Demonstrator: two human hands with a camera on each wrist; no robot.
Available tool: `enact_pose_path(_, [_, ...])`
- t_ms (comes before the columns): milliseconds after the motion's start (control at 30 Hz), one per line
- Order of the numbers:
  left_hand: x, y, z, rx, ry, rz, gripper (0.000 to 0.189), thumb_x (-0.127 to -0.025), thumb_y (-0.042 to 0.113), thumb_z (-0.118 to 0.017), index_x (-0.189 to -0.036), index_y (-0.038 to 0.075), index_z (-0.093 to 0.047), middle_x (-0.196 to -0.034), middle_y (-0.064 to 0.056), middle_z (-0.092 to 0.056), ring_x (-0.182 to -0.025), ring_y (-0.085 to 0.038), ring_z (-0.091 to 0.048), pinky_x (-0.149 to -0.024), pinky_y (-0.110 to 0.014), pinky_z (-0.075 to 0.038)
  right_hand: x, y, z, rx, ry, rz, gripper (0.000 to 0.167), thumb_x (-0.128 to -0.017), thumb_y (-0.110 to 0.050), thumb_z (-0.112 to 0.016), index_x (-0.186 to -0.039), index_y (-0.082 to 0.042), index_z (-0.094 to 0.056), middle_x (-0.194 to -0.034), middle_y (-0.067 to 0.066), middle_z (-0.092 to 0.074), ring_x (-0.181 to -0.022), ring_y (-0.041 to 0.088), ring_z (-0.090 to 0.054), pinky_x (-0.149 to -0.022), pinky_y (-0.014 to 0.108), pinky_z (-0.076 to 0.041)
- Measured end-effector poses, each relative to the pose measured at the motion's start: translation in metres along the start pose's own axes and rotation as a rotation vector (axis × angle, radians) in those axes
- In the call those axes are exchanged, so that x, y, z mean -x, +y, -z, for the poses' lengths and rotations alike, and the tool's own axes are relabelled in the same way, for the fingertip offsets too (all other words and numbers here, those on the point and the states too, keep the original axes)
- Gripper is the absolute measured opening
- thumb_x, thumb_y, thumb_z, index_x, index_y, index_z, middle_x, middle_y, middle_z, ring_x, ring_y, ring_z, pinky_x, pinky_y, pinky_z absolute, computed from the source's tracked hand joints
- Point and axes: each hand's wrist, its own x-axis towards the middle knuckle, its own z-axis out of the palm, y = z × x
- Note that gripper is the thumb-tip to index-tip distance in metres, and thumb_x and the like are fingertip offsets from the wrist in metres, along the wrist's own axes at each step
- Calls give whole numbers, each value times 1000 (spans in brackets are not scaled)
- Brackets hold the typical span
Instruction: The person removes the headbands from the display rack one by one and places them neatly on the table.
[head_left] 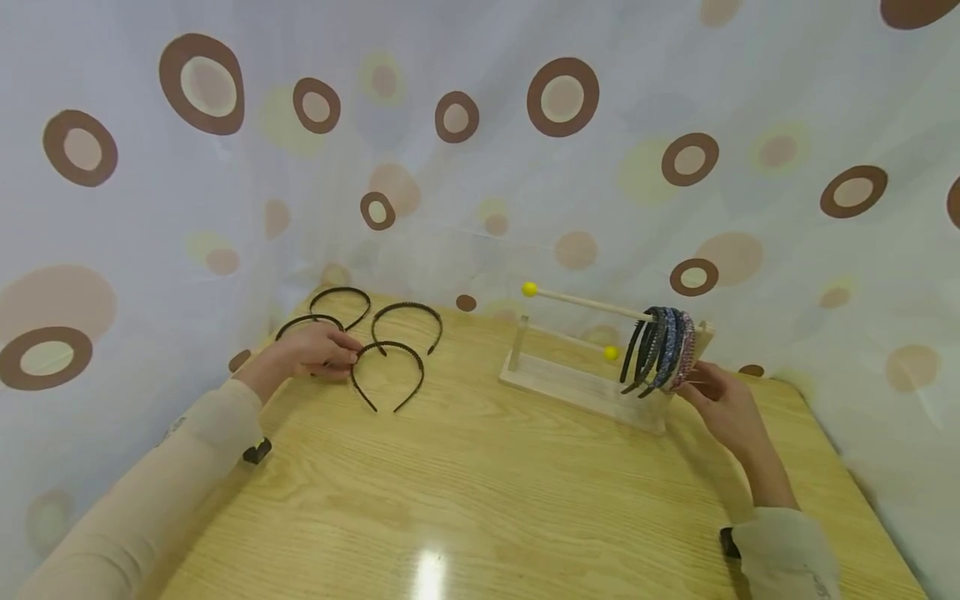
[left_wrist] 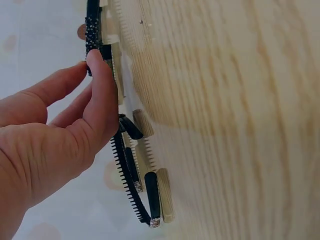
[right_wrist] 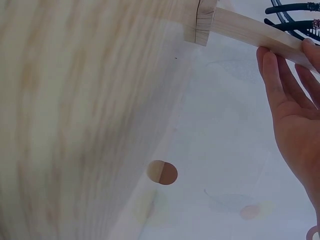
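Note:
My left hand (head_left: 324, 348) is at the left of the table, its thumb and fingertips pinching a dark, beaded headband (left_wrist: 92, 35). Other black headbands lie around it: a toothed headband (head_left: 408, 306) behind and another headband (head_left: 341, 290) at the far left. On the right stands a wooden headband rack (head_left: 577, 392) with yellow balls on its rod ends. Several headbands (head_left: 660, 350), some black, some blue and pink with glitter, hang together on its upper rod. My right hand (head_left: 723, 408) holds the rack's upright post (right_wrist: 255, 29) between thumb and fingers.
Under everything is a light wood-grain table (head_left: 480, 483). A white curtain (head_left: 495, 167) with brown and yellow circles stands behind the table and along both sides.

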Motion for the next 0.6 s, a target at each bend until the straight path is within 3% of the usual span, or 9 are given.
enact_pose_path(133, [-2,-1,2,9,32,19,47,-103,4,-60,-146,-9,-46,-138,-28,-49,-110,-34,-64,-91,-42,-56,0,-1,-1,-9,-1,5,51,-105,-29,-62,-146,-2,-53,-127,23,-65,-96,-15,-52,-76,16,-48])
enact_pose_path(400, [-1,7,4,63,68,35,48,-109,12,-51,-150,-9,-41,-154,-28,-36,-134,-45,-45,-94,-43,-54,-1,0,1,-8,-6,5,51,-105,-27,-62,-147,-1,-51,-129,25,-63,-96,-14,-53,-76,15,-48])
enact_pose_path(600, [7,16,3,16,62,8,52,-108,14,-50,-151,-11,-36,-155,-29,-36,-131,-45,-49,-98,-48,-51,-1,-1,0,-13,-9,1,51,-105,-27,-61,-147,-1,-51,-129,24,-64,-98,-10,-55,-76,16,-48])
